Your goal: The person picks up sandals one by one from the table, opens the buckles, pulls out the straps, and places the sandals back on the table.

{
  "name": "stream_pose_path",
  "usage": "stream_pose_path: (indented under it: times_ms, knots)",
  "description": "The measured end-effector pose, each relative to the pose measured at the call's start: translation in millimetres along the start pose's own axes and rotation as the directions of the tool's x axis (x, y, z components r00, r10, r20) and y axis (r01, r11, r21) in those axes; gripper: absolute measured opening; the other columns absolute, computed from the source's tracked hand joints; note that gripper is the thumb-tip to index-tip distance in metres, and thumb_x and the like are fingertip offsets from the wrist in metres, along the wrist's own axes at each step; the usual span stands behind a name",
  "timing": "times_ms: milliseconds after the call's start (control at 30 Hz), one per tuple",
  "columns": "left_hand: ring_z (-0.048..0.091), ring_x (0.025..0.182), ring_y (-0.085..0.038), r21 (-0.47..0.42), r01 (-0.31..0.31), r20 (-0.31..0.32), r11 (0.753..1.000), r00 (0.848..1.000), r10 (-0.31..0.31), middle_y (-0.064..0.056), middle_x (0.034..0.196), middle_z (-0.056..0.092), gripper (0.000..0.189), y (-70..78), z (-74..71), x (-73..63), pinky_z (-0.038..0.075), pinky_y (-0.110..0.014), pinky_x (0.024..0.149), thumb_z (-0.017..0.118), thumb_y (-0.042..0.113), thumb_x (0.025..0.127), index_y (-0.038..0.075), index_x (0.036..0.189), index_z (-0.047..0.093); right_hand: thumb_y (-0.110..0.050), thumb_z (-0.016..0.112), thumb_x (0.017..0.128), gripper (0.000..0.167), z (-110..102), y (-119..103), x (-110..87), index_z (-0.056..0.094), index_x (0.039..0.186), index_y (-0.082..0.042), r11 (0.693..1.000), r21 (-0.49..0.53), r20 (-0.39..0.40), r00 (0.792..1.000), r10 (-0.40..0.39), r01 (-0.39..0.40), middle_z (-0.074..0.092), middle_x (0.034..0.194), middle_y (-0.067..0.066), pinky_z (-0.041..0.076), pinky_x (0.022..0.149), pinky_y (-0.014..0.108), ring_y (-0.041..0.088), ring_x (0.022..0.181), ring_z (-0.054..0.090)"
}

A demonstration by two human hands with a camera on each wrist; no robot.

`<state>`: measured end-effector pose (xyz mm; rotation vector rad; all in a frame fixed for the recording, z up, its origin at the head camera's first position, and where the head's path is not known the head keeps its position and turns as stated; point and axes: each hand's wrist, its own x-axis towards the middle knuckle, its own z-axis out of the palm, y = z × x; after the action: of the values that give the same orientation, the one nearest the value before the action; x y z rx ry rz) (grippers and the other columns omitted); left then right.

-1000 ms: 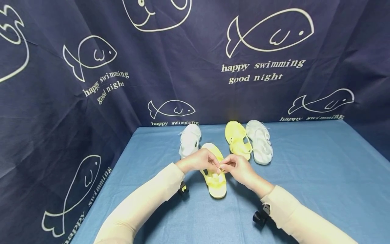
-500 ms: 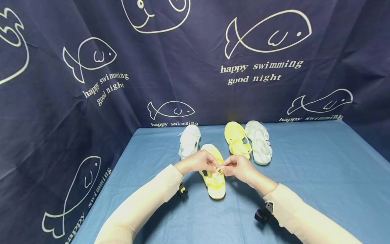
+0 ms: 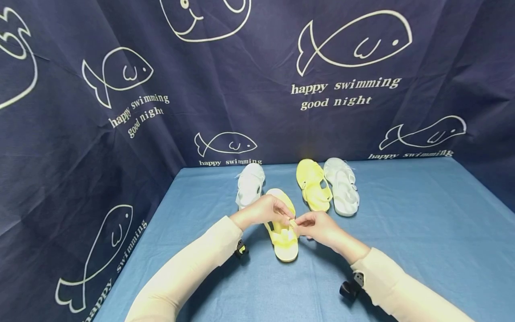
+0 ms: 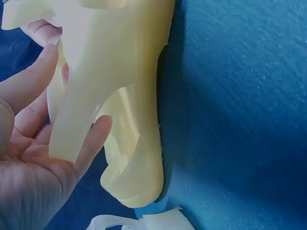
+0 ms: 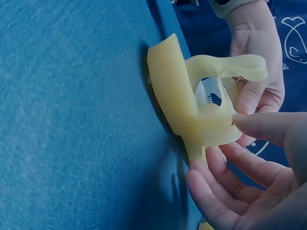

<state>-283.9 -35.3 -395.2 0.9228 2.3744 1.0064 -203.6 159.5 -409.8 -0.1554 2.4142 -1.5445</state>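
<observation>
A yellow sandal [image 3: 286,252] lies sole down on the blue cloth, its toe toward me or away I cannot tell. Above its right side, both hands meet at a strap. My left hand [image 3: 268,210] pinches the strap between thumb and fingers; in the left wrist view, that hand [image 4: 33,167] sits beside the sandal [image 4: 115,52] with a finger under a strap. From the right, my right hand [image 3: 322,229] pinches the strap too. The right wrist view has the right hand [image 5: 254,187] with thumb and fingers on the strap [image 5: 218,129], the left hand [image 5: 261,91] behind it. Fingers partly cover the strap's fastening.
A white sandal [image 3: 250,183] stands just behind the left hand. Farther back on the right, another yellow sandal [image 3: 314,183] lies next to a second white one [image 3: 342,188]. Dark blue fish-print fabric [image 3: 346,125] hangs along the back and left.
My right hand has shifted slightly right and toward me, its fingers spreading a little. A pale strap piece now shows between the fingertips. The left hand and sandal stay nearly in place.
</observation>
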Motion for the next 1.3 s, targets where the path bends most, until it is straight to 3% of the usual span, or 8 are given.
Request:
stream_pose_path:
  times_ms: [200, 367, 533, 633, 800, 933, 1133, 1300]
  knots:
    - [0.065, 0.087, -0.002, 0.069, -0.054, -0.002, 0.996, 0.999, 0.055, 0.0, 0.097, 0.075, 0.015, 1.5, -4.1, 1.2, 0.052, -0.015, 0.081, 0.075, 0.014, 0.085, 0.01, 0.099, 0.077, -0.02, 0.073, 0.087, 0.026, 4, -4, 0.1, 0.071, 0.102, 0.001, 1.0, 0.009, -0.062, 0.998, -0.008, 0.008, 0.072, 0.093, 0.008, 0.058, 0.068, 0.034, 0.016, 0.075, 0.066]
    - [0.063, 0.082, -0.001, 0.155, -0.054, 0.028, 0.986, 0.998, 0.05, 0.0, 0.094, 0.074, 0.014, 3.9, -5.8, 1.4, 0.051, -0.014, 0.078, 0.073, 0.014, 0.087, 0.009, 0.099, 0.076, -0.021, 0.077, 0.082, 0.022, 10, -7, 2.0, 0.073, 0.09, -0.001, 0.994, -0.093, -0.105, 0.992, -0.073, 0.063, 0.071, 0.078, 0.005, 0.052, 0.056, 0.028, 0.016, 0.061, 0.062]
    - [0.063, 0.082, -0.003, 0.1, -0.049, 0.051, 0.994, 0.998, 0.044, -0.004, 0.092, 0.073, 0.016, 8.4, -6.8, 2.8, 0.052, -0.015, 0.08, 0.071, 0.006, 0.087, 0.006, 0.103, 0.073, -0.017, 0.08, 0.078, 0.016, 14, -7, 5.0, 0.073, 0.082, -0.003, 0.984, -0.15, -0.153, 0.982, -0.115, 0.092, 0.067, 0.068, 0.001, 0.049, 0.052, 0.024, 0.009, 0.054, 0.057]
    - [0.062, 0.083, -0.004, 0.063, -0.065, 0.033, 0.996, 0.997, 0.063, -0.005, 0.088, 0.071, 0.017, 9.4, -6.0, 4.5, 0.052, -0.016, 0.08, 0.071, 0.003, 0.086, 0.005, 0.103, 0.073, -0.015, 0.081, 0.076, 0.016, 15, -7, 5.6, 0.073, 0.079, -0.002, 0.985, -0.15, -0.177, 0.978, -0.111, 0.085, 0.067, 0.065, 0.001, 0.048, 0.05, 0.024, 0.009, 0.052, 0.056]
    - [0.062, 0.083, -0.004, 0.026, -0.09, -0.012, 0.996, 0.996, 0.09, -0.005, 0.087, 0.068, 0.019, 10.1, -3.5, 7.3, 0.053, -0.016, 0.081, 0.07, 0.002, 0.087, 0.002, 0.105, 0.072, -0.014, 0.082, 0.075, 0.018, 17, -9, 7.0, 0.07, 0.08, -0.001, 0.997, -0.076, -0.194, 0.981, -0.018, 0.003, 0.065, 0.064, 0.0, 0.049, 0.05, 0.024, 0.011, 0.052, 0.057]
    - [0.062, 0.084, -0.005, 0.04, -0.065, -0.038, 0.997, 0.997, 0.066, -0.002, 0.088, 0.067, 0.018, 10.6, -2.5, 6.2, 0.053, -0.016, 0.081, 0.071, 0.005, 0.087, 0.006, 0.106, 0.073, -0.014, 0.08, 0.077, 0.02, 23, -9, 7.4, 0.069, 0.085, 0.001, 0.998, 0.022, -0.214, 0.975, 0.06, -0.057, 0.066, 0.067, 0.001, 0.049, 0.052, 0.025, 0.012, 0.055, 0.058]
    - [0.06, 0.084, -0.005, 0.091, -0.09, -0.06, 0.992, 0.994, 0.095, -0.002, 0.089, 0.067, 0.018, 8.6, -3.4, 4.1, 0.051, -0.015, 0.077, 0.07, 0.003, 0.087, 0.009, 0.104, 0.073, -0.006, 0.076, 0.079, 0.028, 35, -6, 7.5, 0.065, 0.102, 0.006, 0.979, 0.205, -0.216, 0.975, 0.051, -0.006, 0.07, 0.072, 0.005, 0.054, 0.056, 0.03, 0.014, 0.054, 0.059]
    - [0.061, 0.08, -0.004, 0.082, -0.118, -0.082, 0.99, 0.989, 0.124, -0.002, 0.089, 0.066, 0.019, 10.2, -4.7, 4.4, 0.051, -0.015, 0.074, 0.069, 0.003, 0.088, 0.007, 0.105, 0.073, -0.006, 0.076, 0.079, 0.025, 38, -5, 7.7, 0.067, 0.097, 0.008, 0.973, 0.23, -0.249, 0.966, 0.062, -0.003, 0.068, 0.073, 0.004, 0.054, 0.055, 0.026, 0.011, 0.054, 0.057]
